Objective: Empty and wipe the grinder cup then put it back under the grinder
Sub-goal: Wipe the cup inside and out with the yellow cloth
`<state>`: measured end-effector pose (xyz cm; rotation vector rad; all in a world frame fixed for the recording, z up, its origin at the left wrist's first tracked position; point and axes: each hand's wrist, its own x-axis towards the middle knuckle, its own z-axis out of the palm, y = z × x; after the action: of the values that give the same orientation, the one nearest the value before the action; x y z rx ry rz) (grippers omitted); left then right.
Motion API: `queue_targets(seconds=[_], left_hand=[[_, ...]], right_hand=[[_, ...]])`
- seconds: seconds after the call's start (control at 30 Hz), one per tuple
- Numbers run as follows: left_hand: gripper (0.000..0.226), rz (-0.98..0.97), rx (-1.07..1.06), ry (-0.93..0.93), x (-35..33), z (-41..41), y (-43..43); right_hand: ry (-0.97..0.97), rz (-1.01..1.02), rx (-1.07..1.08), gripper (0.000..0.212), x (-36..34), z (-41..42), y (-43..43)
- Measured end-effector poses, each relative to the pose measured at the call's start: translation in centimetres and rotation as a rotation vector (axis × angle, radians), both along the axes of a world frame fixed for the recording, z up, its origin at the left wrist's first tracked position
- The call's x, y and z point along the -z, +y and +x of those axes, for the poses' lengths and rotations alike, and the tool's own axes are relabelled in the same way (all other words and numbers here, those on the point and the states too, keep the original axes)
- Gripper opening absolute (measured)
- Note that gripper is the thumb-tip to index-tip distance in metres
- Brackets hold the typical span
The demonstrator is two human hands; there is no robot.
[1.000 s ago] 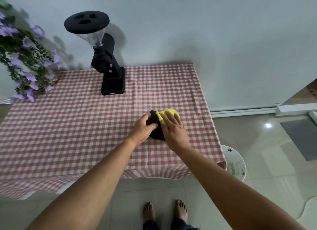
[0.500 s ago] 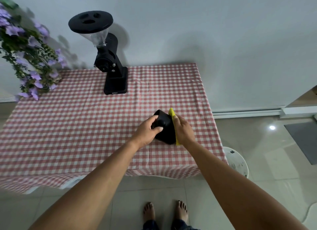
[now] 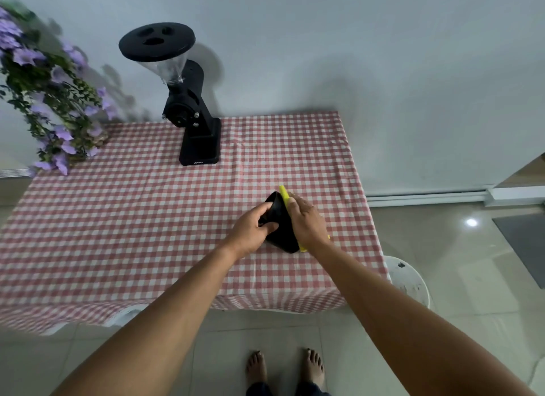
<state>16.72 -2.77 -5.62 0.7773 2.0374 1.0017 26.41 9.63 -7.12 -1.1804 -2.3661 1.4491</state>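
Observation:
The black grinder cup is held tilted just above the checked tablecloth, right of centre. My left hand grips its left side, thumb over the rim. My right hand presses a yellow cloth flat against the cup's right side; only the cloth's top edge and a bottom corner show. The black grinder with a clear hopper and black lid stands at the back of the table, with no cup beneath its spout.
The table carries a red-and-white checked cloth. Purple flowers hang over the back left corner. A white round stool stands on the tiled floor right of the table. My bare feet are below.
The yellow cloth went from over the cup's top to its right side. My right hand slid down along the cup while my left hand turned and kept hold of it.

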Motion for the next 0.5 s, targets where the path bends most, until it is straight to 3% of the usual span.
queue_targets(seconds=[0.1, 0.3, 0.5], left_hand=[[0.047, 0.005, 0.002, -0.019, 0.1, -0.2, 0.1], [0.055, -0.023, -0.034, -0.026, 0.3, -0.3, -0.3], [0.05, -0.022, -0.044, -0.03, 0.1, -0.6, -0.2]], right_hand=[[0.075, 0.116, -0.107, 0.045, -0.2, -0.9, -0.5], [-0.072, -0.062, 0.042, 0.049, 0.2, 0.1, 1.1], [0.046, 0.162, -0.124, 0.046, 1.3, 0.4, -0.2]])
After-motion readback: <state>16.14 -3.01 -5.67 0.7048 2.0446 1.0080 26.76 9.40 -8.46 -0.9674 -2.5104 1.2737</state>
